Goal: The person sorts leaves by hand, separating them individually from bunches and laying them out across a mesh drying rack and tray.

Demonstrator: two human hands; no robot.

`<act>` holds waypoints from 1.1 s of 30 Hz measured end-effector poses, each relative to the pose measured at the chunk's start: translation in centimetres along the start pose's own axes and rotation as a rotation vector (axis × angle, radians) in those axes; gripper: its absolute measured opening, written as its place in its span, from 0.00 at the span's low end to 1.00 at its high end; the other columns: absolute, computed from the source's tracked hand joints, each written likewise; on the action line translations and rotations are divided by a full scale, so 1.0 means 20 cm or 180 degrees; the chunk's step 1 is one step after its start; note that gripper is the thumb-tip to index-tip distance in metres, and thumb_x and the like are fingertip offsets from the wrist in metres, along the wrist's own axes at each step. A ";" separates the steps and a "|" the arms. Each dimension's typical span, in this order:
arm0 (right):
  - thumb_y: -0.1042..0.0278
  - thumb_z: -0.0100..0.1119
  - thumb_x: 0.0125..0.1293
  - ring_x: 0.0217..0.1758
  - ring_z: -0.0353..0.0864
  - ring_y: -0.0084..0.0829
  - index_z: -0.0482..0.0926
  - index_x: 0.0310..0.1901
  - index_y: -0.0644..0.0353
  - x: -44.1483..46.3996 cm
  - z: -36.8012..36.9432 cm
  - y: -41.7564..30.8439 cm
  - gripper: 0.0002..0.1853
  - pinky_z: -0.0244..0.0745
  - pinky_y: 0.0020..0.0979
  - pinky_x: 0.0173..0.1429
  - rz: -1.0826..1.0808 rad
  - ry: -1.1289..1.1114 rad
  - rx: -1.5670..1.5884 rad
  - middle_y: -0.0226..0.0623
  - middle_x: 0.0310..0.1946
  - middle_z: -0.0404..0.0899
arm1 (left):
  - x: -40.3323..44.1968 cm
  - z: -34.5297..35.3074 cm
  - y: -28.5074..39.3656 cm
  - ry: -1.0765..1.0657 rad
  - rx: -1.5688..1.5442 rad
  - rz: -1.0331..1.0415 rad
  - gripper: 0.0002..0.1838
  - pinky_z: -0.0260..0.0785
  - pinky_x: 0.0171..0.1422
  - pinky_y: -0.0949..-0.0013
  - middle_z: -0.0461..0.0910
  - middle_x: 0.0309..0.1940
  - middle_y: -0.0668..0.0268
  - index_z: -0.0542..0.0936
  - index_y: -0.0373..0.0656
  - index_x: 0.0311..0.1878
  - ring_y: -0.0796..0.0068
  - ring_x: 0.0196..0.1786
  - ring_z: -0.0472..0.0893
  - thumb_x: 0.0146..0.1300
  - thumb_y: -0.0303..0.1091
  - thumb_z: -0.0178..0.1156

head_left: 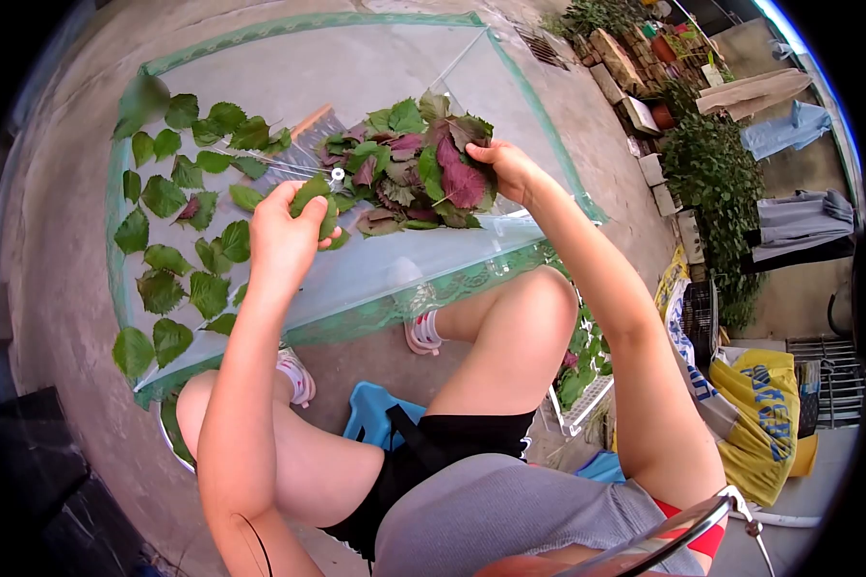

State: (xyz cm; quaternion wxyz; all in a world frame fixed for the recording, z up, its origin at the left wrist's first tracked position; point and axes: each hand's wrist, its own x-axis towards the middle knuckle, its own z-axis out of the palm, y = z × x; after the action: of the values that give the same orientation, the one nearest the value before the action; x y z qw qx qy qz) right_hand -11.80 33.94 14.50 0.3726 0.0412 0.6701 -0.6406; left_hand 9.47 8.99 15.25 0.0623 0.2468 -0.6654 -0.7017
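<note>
Between finger and thumb my left hand [289,226] pinches a green leaf [315,200], above the middle of a sheer net [356,279] with a green lace edge. My right hand [510,171] grips the right side of a pile of green and purple leaves [404,173], its thumb on top and its other fingers hidden by leaves. Single green leaves [164,197] lie spread out on the left part of the net. A silvery flat object with a brown edge [303,144] shows partly beside the pile.
A blue stool [375,413] is under me. At the right, a white rack [582,409] holds more leaves. Farther right stand a yellow bag [760,413], a black basket [700,317], plants [707,183] and hanging clothes [803,226]. A floor drain [541,46] lies beyond the net.
</note>
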 end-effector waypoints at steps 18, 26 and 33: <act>0.84 0.58 0.42 0.58 0.72 0.42 0.79 0.42 0.58 -0.37 0.79 0.14 0.20 0.67 0.47 0.64 -0.5080 -0.0663 -0.3158 0.39 0.52 0.75 | -0.08 -0.06 0.01 -0.1209 -0.3274 -0.0492 0.20 0.73 0.55 0.62 0.76 0.50 0.61 0.70 0.38 0.57 0.68 0.51 0.78 0.69 0.42 0.51; 0.92 0.49 0.43 0.57 0.71 0.48 0.73 0.48 0.64 -0.35 0.74 0.17 0.26 0.69 0.40 0.61 -0.4614 -0.0858 -0.2353 0.47 0.55 0.70 | -0.12 -0.05 0.01 -0.0742 -0.2495 -0.0286 0.22 0.74 0.52 0.66 0.79 0.47 0.61 0.72 0.37 0.56 0.70 0.47 0.79 0.57 0.21 0.60; 0.78 0.57 0.53 0.54 0.73 0.41 0.72 0.48 0.67 -0.37 0.74 0.16 0.18 0.70 0.36 0.57 -0.3706 -0.0259 -0.1415 0.45 0.50 0.72 | -0.10 0.01 -0.05 -0.0369 -0.1828 -0.0042 0.17 0.73 0.51 0.68 0.80 0.43 0.64 0.75 0.37 0.51 0.73 0.45 0.80 0.57 0.20 0.60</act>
State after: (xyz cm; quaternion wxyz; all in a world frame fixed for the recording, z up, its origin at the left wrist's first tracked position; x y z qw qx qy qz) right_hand 1.76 24.51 17.36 -0.0128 -0.4338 0.6852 -0.5850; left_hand 11.35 10.05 14.81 0.0868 0.1829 -0.4404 -0.8747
